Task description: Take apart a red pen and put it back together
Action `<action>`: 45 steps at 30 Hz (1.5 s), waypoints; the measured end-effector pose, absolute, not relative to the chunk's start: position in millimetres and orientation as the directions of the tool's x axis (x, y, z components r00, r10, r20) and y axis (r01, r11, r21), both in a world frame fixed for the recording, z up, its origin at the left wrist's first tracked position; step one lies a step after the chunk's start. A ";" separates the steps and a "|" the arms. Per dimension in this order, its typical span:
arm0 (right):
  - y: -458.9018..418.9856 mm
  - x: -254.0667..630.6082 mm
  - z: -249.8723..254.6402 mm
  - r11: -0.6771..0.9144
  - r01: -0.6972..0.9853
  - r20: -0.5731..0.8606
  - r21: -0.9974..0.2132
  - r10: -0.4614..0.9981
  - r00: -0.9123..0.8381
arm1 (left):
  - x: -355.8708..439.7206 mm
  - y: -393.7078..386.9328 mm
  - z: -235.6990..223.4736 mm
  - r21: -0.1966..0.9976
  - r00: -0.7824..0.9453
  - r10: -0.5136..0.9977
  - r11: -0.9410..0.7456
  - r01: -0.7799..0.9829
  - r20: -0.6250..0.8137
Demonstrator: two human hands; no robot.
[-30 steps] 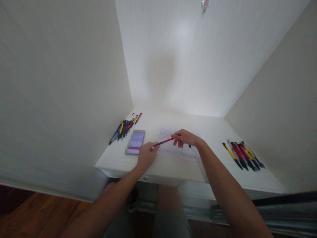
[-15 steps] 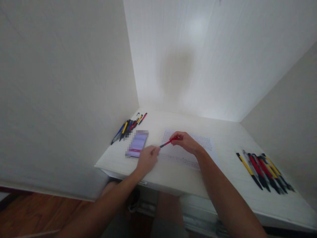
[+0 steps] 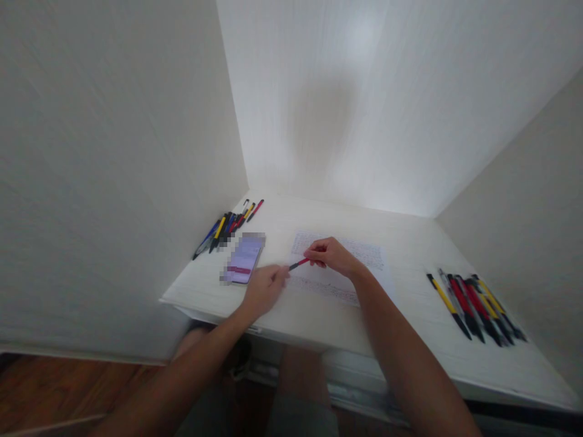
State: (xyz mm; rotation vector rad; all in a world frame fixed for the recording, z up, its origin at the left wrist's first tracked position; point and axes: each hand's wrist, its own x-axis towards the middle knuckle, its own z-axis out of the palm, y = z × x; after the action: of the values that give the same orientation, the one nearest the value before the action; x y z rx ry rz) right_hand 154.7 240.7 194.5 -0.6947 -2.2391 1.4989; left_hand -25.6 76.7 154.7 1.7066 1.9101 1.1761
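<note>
My right hand grips a red pen in a closed pinch, its dark tip pointing left toward my left hand. My left hand rests on the white table with its fingers curled, thumb and fingertips close to the pen's tip; I cannot see anything in it. Both hands hover over the left edge of a sheet of paper covered with handwriting.
A phone with a lit screen lies left of the paper. Several pens are bunched at the table's back left, and another row of several pens lies at the right. Walls close the table in on three sides.
My right hand has slid down the red pen toward its tip, so less of the pen shows. The camera view has shifted slightly; my left hand stays by the pen's tip.
</note>
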 end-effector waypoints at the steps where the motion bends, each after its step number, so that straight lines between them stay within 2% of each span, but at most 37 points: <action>1: 241.7 155.4 195.3 0.327 0.193 0.034 -0.925 0.578 -0.815 | -25.5 76.7 155.0 0.762 -0.240 0.936 -0.045 0.646 0.259; 5: 245.9 159.2 194.6 0.304 0.112 0.093 -0.946 0.585 -0.806 | -25.2 77.9 157.6 0.773 -0.264 0.924 -0.051 0.633 0.277; 10: 248.2 156.4 183.4 0.177 0.064 0.055 -0.982 0.595 -0.802 | -23.1 79.9 161.0 0.801 -0.317 0.895 -0.069 0.595 0.313; 16: 258.1 154.4 176.7 -0.057 -0.055 -0.010 -0.997 0.779 -0.627 | -24.8 80.0 154.6 0.849 -0.419 0.874 0.014 0.528 0.247; 20: 265.9 160.3 175.5 -0.106 -0.094 -0.035 -0.990 0.824 -0.566 | -25.1 83.1 150.0 0.858 -0.443 0.872 0.053 0.510 0.209; 29: 259.3 144.7 155.1 0.015 0.003 0.008 -1.000 0.703 -0.711 | -11.6 96.9 156.2 0.592 -0.388 0.892 0.186 0.784 0.234; 32: 268.4 150.9 156.8 0.135 0.029 0.088 -0.990 0.777 -0.623 | -9.7 97.5 156.7 0.537 -0.366 0.902 0.196 0.821 0.231; 36: 282.9 161.5 159.9 0.304 0.219 0.181 -0.927 0.875 -0.449 | -8.2 96.1 155.9 0.479 -0.345 0.914 0.210 0.852 0.214; 41: 290.8 166.5 156.1 0.362 0.380 0.193 -0.851 0.889 -0.415 | -1.9 92.4 159.8 0.389 -0.287 0.938 0.195 0.900 0.193; 45: 291.5 170.8 158.0 0.416 0.524 0.243 -0.743 0.897 -0.368 | 1.9 90.6 163.1 0.357 -0.250 0.952 0.174 0.918 0.179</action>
State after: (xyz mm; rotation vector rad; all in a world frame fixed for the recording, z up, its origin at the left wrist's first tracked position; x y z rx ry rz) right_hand 170.8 291.5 158.0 -1.2008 -2.0336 0.7507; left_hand 1.9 90.6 163.1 1.8691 2.3406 0.6103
